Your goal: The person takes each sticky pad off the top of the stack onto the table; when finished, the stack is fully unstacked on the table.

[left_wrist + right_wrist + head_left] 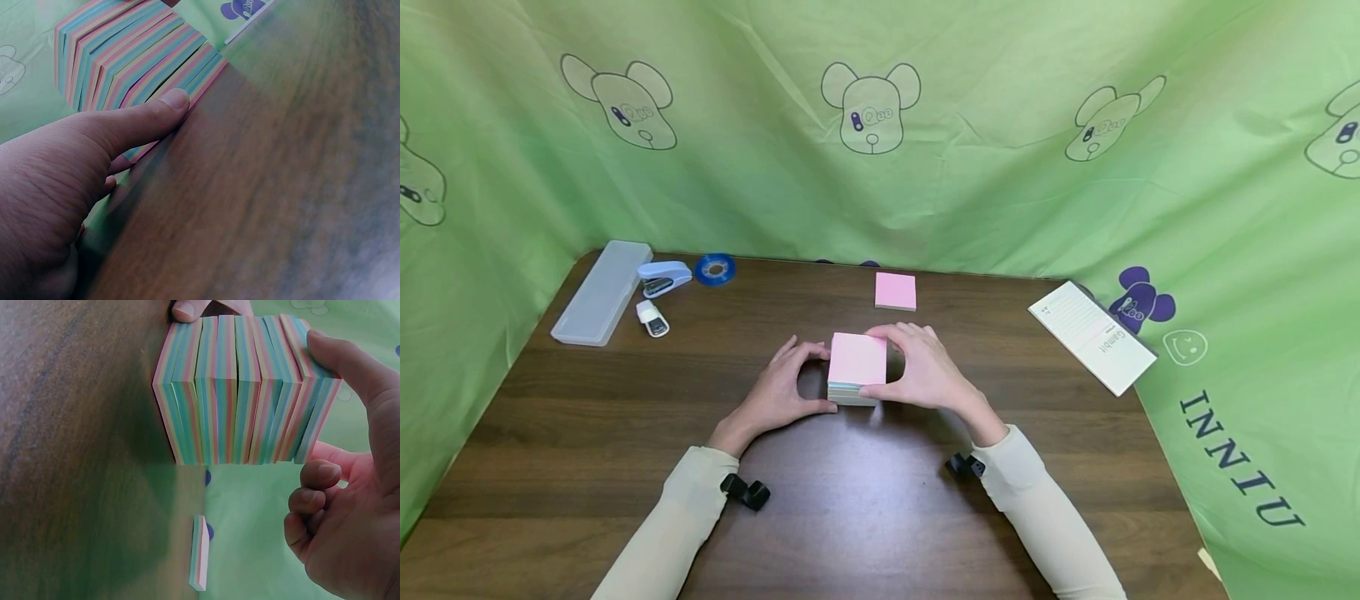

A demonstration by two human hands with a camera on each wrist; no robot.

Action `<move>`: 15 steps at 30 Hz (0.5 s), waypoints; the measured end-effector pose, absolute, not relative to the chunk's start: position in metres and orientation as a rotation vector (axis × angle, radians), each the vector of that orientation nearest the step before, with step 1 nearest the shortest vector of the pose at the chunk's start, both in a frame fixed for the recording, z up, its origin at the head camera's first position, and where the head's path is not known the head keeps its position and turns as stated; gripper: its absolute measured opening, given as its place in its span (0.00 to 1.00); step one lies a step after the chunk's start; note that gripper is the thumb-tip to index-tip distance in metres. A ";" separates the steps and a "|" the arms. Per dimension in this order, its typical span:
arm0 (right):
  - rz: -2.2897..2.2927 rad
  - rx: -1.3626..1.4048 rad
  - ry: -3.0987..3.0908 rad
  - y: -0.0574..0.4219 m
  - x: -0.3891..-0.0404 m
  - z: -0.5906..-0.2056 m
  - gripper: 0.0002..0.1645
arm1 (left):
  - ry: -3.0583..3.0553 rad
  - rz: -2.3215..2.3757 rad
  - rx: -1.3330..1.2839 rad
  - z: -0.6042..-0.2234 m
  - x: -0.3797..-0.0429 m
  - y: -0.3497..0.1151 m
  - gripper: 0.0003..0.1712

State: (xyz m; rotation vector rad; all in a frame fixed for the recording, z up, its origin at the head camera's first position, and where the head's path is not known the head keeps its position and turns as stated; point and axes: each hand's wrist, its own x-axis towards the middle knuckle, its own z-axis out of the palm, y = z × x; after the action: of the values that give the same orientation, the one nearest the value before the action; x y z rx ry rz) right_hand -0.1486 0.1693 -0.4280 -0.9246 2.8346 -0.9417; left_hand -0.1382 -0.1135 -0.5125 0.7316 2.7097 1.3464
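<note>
We have a stack of sticky-note pads (857,360) upright on the desk (850,542), near its middle, between the two hands. Its top sheet is pink, its edges are banded pink, yellow and blue-green, and in the right wrist view the pads sit slightly uneven, the upper ones askew.

The left hand (778,389) grips the stack low on its left side, thumb at the near face by the bottom; most of its other fingers are hidden from us. The right hand (928,371) pinches the uppermost pads at the right, thumb on the near side and forefinger at the far edge.

We judge the step in hand to be setting and squaring the top of the stack; the next move seems to call for evening the edges with light pressure before the right hand lets go.

Just beyond the stack lies a single pink sticky-note pad (896,291). Farther left are a blue stapler (664,277), a blue tape roll (715,269) and a translucent pencil case (602,293); well to the right lies a Gambit notepad (1093,337).
</note>
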 end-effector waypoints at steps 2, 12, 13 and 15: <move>-0.962 -0.921 2.825 0.170 -0.148 -0.428 0.48 | 2.714 1.348 0.739 -0.512 -0.138 -0.113 0.47; -1.097 -0.906 2.764 0.177 -0.152 -0.429 0.49 | 2.702 1.354 0.727 -0.511 -0.137 -0.113 0.47; -1.102 -0.904 2.761 0.178 -0.153 -0.429 0.49 | 2.702 1.354 0.727 -0.511 -0.137 -0.114 0.47; -1.109 -0.892 2.757 0.180 -0.154 -0.430 0.49 | 2.699 1.349 0.719 -0.512 -0.138 -0.114 0.47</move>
State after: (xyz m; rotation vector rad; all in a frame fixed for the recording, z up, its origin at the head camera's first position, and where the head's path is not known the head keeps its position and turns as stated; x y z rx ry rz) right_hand -0.1545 0.1804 -0.4296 -0.8922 2.7570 -1.1092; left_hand -0.1378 -0.1135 -0.5119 0.7194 2.6995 1.3494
